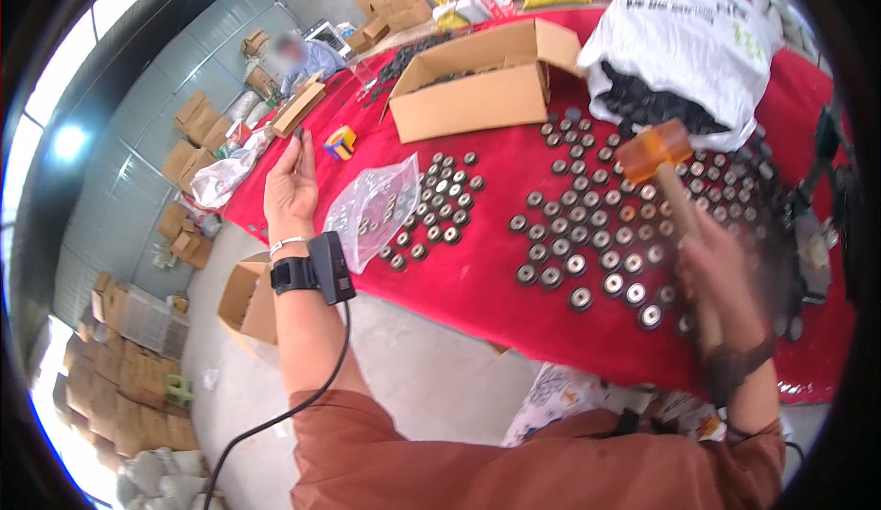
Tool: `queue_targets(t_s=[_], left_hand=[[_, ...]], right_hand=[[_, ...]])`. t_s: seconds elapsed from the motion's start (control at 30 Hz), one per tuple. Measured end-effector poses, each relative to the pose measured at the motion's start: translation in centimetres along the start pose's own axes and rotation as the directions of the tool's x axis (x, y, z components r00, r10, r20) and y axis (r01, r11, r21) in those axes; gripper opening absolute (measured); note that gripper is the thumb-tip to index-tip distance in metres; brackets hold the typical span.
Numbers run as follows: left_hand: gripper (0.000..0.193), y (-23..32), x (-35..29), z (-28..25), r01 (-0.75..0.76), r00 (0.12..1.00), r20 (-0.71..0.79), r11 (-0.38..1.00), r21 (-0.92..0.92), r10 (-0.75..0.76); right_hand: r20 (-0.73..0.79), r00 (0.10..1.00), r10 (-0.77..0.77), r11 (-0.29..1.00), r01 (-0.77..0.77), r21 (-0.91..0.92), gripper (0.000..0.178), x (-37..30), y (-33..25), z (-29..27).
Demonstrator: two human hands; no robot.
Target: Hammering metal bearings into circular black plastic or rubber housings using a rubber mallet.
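Note:
My right hand [725,276], partly smeared by motion, is wrapped round the wooden handle of a mallet with an amber, see-through head [653,150]. The mallet is raised over many small black round parts with silver metal centres [600,239], spread on a red cloth. My left hand [292,189] is lifted at the table's left side, its fingers closed and pointing up. A small dark piece [298,132] shows at its fingertips; its kind is too small to make out. Beside that hand lies a clear plastic bag [374,207], next to a smaller group of the round parts.
An open cardboard box [473,101] stands at the back. A white woven sack [679,42] spills black pieces at the back right. A blue and yellow tape roll [340,143] lies near the left edge. Another person [312,58] sits at the far left. A green metal tool [821,170] stands right.

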State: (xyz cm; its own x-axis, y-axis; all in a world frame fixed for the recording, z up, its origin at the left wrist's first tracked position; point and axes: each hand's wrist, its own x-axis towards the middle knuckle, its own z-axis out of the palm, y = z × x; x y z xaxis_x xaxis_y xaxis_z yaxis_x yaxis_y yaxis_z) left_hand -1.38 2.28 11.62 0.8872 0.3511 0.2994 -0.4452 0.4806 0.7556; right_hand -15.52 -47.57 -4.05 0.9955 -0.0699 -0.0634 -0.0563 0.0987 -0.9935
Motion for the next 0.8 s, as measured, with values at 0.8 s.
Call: queue_targets(t_s=[0.8], left_hand=[[0.014,-0.6,-1.8,3.9,0.06,0.996,0.077,0.995,-0.076,-0.054]], right_hand=[[0.105,0.994,-0.015,0.995,0.004,0.104,0.067,-0.5,-0.4,0.0]])
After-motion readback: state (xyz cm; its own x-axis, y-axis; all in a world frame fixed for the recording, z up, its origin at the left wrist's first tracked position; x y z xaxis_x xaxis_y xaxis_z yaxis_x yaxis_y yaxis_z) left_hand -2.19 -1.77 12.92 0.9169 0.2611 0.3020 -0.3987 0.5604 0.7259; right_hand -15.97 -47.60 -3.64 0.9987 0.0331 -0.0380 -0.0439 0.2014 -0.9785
